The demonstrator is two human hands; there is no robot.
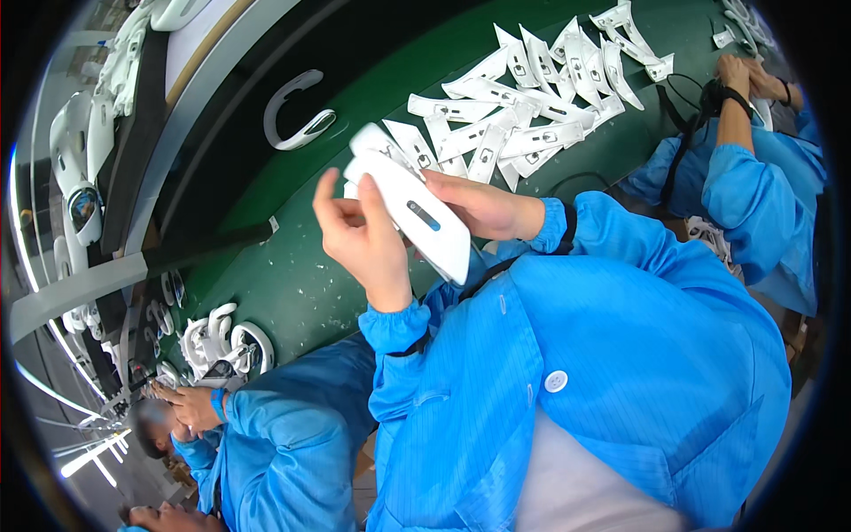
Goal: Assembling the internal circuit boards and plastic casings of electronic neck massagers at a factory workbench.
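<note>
A long white plastic panel (424, 213) with a dark oval slot is held up over the green table. My left hand (368, 239) grips it from the left, with the thumb on its face and other fingers raised beside its edge. From behind, my right hand (486, 206) holds its right side; those fingertips are partly hidden by the panel. A second white edge shows behind the upper end, and I cannot tell whether it is a separate piece. Beyond my hands, a pile of similar white panels (541, 137) is spread over the table.
A C-shaped white part (297, 115) lies on the dark strip of the green table (292, 293). More white curved parts (226, 341) are heaped at the left. Co-workers in blue sit on both sides, one's hands (740, 78) at far right. A grey bar (80, 293) crosses the left.
</note>
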